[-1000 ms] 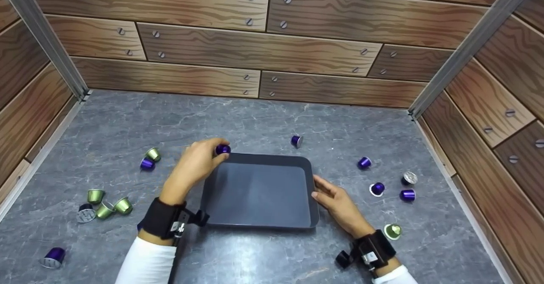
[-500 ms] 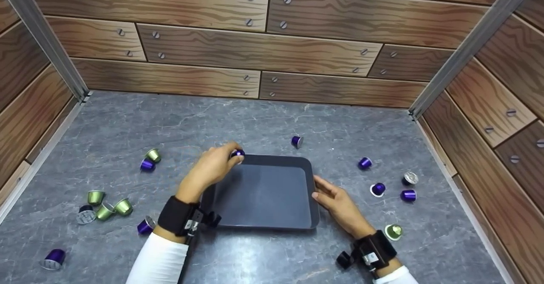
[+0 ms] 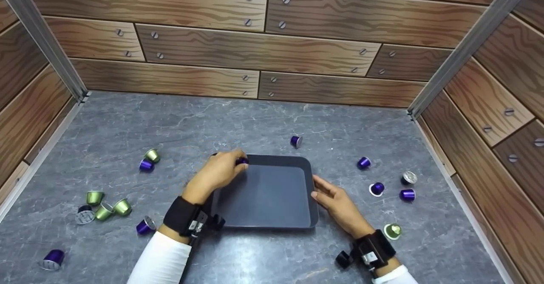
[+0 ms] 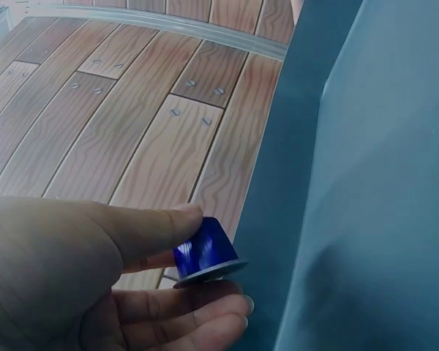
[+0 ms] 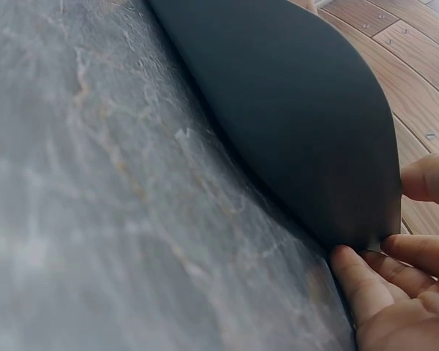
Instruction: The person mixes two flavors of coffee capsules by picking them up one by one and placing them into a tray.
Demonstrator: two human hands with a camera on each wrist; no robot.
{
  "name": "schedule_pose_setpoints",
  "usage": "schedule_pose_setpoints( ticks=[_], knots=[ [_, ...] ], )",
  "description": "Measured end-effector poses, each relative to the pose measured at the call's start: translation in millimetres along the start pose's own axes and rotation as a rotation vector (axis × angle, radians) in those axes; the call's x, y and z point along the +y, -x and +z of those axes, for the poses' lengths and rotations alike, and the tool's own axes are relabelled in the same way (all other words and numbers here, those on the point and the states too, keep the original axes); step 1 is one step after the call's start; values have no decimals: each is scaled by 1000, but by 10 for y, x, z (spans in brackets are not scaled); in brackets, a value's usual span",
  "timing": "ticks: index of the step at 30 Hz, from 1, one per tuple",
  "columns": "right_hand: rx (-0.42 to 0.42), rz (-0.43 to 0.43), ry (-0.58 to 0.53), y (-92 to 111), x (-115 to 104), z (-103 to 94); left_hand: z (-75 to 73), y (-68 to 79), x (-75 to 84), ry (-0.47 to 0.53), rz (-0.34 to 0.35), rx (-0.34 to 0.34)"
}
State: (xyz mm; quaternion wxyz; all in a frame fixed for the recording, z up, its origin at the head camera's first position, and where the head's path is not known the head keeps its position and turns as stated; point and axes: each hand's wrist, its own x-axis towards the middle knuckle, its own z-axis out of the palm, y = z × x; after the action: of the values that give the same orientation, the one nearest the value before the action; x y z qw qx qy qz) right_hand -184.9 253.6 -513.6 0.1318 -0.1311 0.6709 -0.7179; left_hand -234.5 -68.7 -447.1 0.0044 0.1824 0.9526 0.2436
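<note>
Between thumb and fingers, my left hand (image 3: 216, 171) pinches a purple coffee capsule (image 4: 206, 248), its flat foil lid downward in the left wrist view. That hand is over the back left corner of a dark grey baking tray (image 3: 267, 199), with the capsule beside the tray's wall in the wrist view. At the tray's right side, my right hand (image 3: 340, 205) holds the edge, the thumb at the rim and other fingertips low against the outer wall (image 5: 307, 124). Nothing lies on the visible part of the tray floor; the left hand hides its back left corner.
Loose capsules lie about on the grey marbled surface (image 3: 255, 254). Several green capsules (image 3: 122, 207) and some purple ones (image 3: 146, 165) are at left. On the right are more purple ones (image 3: 364, 163) and a green one (image 3: 392, 231). One purple capsule (image 3: 296, 141) lies behind the tray. Wood-patterned walls (image 3: 204, 78) enclose the surface.
My left hand has carried the capsule rightward and slightly nearer, over the tray's back left corner. A purple capsule by the left wrist has come into view. The right hand stays put.
</note>
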Motion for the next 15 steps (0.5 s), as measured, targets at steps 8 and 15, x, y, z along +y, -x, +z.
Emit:
schedule_pose_setpoints(
  ticks=[8, 15],
  knots=[
    [-10, 13, -9, 9, -10, 4, 34, -8, -14, -2, -6, -37],
    [-13, 7, -15, -1, 1, -2, 24, -18, 1, 18, -16, -77]
  ],
)
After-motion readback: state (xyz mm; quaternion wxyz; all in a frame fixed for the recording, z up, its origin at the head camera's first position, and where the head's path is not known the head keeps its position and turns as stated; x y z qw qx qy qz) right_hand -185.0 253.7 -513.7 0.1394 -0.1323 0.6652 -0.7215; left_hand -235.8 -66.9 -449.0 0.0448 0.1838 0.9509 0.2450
